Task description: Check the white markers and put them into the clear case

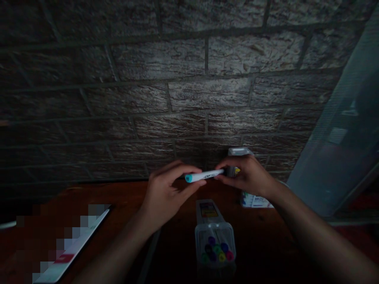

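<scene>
A white marker pen (207, 174) with a teal end is held level between both hands, above the table. My left hand (168, 187) pinches it near the teal end, thumb below and fingers above. At the other end, the fingertips of my right hand (244, 173) close on the marker's tip. Below the hands stands an open clear plastic box (199, 240), its hinged lid (204, 203) tipped back. Inside it are several markers (217, 252) with purple, green, yellow and pink ends.
Behind my right hand is another clear case (240, 151), partly hidden, with a printed white pack (257, 201) beside it. A tablet-like flat panel (77, 246), partly pixelated, lies at left on the wooden table (124, 193). A brick wall (189, 94) rises behind; a translucent sheet (331, 130) hangs at right.
</scene>
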Available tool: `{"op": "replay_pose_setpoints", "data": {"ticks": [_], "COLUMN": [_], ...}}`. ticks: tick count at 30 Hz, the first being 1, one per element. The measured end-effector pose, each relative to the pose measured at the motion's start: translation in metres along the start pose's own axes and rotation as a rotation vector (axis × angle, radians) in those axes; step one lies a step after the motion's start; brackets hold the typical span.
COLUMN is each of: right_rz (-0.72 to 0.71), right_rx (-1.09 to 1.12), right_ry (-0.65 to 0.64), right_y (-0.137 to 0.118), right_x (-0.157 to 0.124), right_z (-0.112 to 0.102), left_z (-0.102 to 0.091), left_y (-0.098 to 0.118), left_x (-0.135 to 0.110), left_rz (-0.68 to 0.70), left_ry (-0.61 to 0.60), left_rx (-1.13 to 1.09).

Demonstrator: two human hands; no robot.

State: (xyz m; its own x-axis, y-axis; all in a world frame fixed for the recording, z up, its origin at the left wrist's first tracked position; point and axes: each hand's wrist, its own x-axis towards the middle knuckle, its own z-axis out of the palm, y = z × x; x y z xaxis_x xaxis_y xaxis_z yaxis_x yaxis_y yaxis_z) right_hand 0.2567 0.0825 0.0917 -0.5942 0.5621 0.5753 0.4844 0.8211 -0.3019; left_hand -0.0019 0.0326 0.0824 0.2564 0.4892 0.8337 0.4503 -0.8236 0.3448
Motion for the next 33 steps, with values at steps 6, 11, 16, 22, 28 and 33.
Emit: {"op": "replay_pose_setpoints", "data": {"ticks": [6,11,16,22,28,33], "right_rz": [-0.067,-0.064,-0.081,-0.097,-0.094,-0.08], "right_rx": [0.066,0.065,0.065,0.052,0.051,0.031], "right_ry": [-0.001,-0.007,0.008,0.007,-0.011,-0.02], "right_y": [-0.009,-0.012,-0.013,-0.012,-0.011,-0.011], "right_x": [0.003,0.004,0.004,0.005,0.005,0.004], "right_z": [0.021,0.023,0.022,0.021,0.02,0.019], "left_z": [0.011,0.01,0.008,0.008,0.007,0.007], "left_y": [0.018,0.023,0.027,0.028,0.029,0.03], "left_x": [-0.006,-0.005,-0.004,-0.004,-0.004,-0.004], "left_rz": [0.05,0.02,0.025,0.039,0.038,0.039], "left_ry": [-0.017,-0.011,-0.009,-0.019,-0.022,-0.019], "left_rx": [-0.142,-0.125,-0.117,-0.099,-0.093,-0.069]}}
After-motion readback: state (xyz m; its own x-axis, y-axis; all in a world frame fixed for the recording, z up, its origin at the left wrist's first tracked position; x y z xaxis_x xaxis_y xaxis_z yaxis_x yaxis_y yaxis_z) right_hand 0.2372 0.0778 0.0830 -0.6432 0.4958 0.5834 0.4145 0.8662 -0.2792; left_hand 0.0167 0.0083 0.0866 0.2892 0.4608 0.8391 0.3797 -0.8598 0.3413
